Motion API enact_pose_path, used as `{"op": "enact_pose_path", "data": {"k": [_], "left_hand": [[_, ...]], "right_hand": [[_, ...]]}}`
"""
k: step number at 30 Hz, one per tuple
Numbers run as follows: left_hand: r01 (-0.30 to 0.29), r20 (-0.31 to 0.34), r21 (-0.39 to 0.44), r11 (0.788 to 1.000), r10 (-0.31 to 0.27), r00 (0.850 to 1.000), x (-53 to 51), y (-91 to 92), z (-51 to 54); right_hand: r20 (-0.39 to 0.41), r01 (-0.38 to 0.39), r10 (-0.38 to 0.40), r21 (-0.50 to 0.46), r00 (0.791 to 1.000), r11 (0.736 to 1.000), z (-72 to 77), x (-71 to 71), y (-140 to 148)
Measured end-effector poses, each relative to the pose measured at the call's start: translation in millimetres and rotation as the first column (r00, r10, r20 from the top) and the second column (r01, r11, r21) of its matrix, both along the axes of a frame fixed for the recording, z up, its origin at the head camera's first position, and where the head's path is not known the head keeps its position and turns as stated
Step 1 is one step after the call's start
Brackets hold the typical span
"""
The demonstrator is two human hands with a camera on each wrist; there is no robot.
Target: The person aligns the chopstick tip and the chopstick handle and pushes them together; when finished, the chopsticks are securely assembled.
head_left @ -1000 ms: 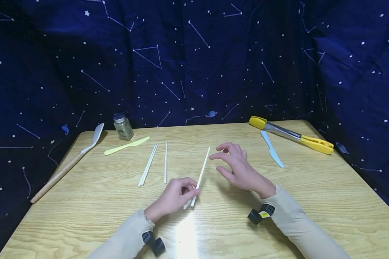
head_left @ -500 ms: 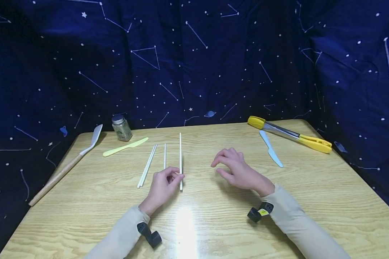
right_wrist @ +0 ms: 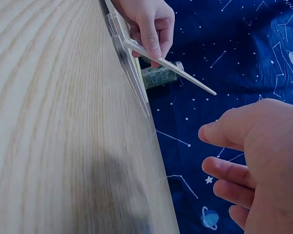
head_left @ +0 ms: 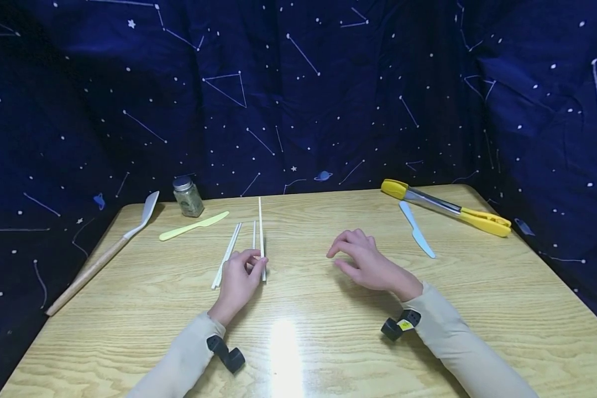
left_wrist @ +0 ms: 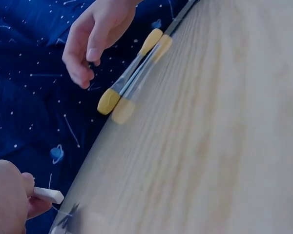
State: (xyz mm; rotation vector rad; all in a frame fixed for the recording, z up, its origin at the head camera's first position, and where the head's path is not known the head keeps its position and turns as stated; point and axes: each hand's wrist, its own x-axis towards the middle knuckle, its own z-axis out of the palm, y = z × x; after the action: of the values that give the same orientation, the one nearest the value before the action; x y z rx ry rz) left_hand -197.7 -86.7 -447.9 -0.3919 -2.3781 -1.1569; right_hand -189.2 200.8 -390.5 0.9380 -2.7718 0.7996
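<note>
Between thumb and fingers, my left hand (head_left: 236,282) pinches a white chopstick (head_left: 261,226) near its thicker end. In the right wrist view that chopstick (right_wrist: 188,75) slants, its thin end raised above the table. Just left of it a single chopstick (head_left: 254,235) lies on the table, partly hidden by the hand. Two more chopsticks (head_left: 227,254) lie side by side further left, their near part beside the hand's knuckles. My right hand (head_left: 365,262) hovers over the table's middle right, fingers loosely bent, holding nothing.
At left lie a wooden-handled spatula (head_left: 104,257) and a yellow knife (head_left: 194,225), with a lidded glass jar (head_left: 188,199) upright behind. Yellow-ended tongs (head_left: 445,207) and a blue knife (head_left: 418,229) lie at right. A dark starry cloth (head_left: 298,110) hangs behind the wooden table (head_left: 328,342).
My left hand has carried the chopstick leftward and away from me, from near the right hand to beside the other chopsticks. The right hand has curled slightly and stays almost in place.
</note>
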Motion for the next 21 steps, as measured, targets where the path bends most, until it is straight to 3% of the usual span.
{"op": "enact_pose_path", "data": {"k": [7, 13, 21], "left_hand": [[-0.054, 0.052, 0.007, 0.999, 0.054, 0.997, -3.4, -7.4, -1.7], [-0.054, 0.100, 0.008, 0.999, 0.053, 0.994, -3.0, -9.5, -1.1], [-0.043, 0.093, 0.012, 0.999, 0.042, 0.995, -4.3, -9.7, -2.1]], "right_hand": [[0.011, -0.010, 0.010, -0.002, 1.000, 1.000, -1.8, -1.2, 0.9], [0.020, -0.007, 0.007, 0.002, 1.000, 1.000, -3.0, -1.2, 2.0], [0.030, -0.016, 0.016, 0.009, 0.999, 1.000, -4.9, -1.6, 1.0]]}}
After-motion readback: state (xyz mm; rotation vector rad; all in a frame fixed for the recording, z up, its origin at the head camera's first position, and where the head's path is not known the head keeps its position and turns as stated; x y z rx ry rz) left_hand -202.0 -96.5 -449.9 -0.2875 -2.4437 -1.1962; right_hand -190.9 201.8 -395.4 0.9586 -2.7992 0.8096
